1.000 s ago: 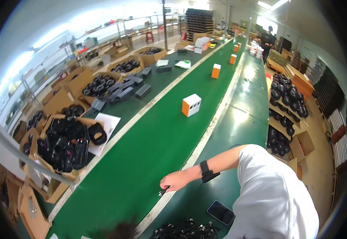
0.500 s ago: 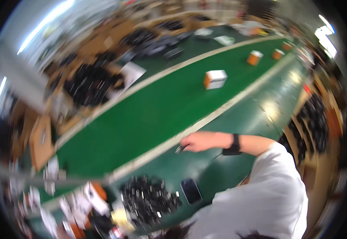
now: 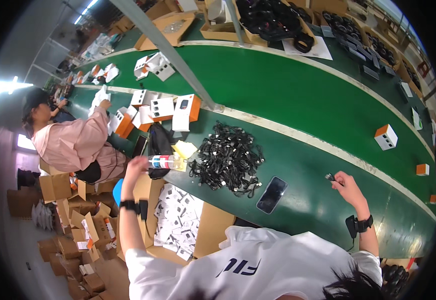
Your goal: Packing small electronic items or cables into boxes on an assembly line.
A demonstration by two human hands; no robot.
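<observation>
My right grip (image 3: pixel 346 186) closed on black cable (image 3: pixel 330 177), silvery ends showing, above tabletop (image 3: pixel 308 202), right of phone (image 3: pixel 272 195). My left grip (image 3: pixel 138 164) at clear, labelled bottle (image 3: pixel 164 161); cannot tell whether closed.

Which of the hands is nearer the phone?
Right. The right hand is right of the phone; the left hand is farther off to its left, beyond the black cable pile.

One bottle (image 3: pixel 165 161), one cable pile (image 3: pixel 228 157), two wristbands (image 3: pixel 365 224)
</observation>
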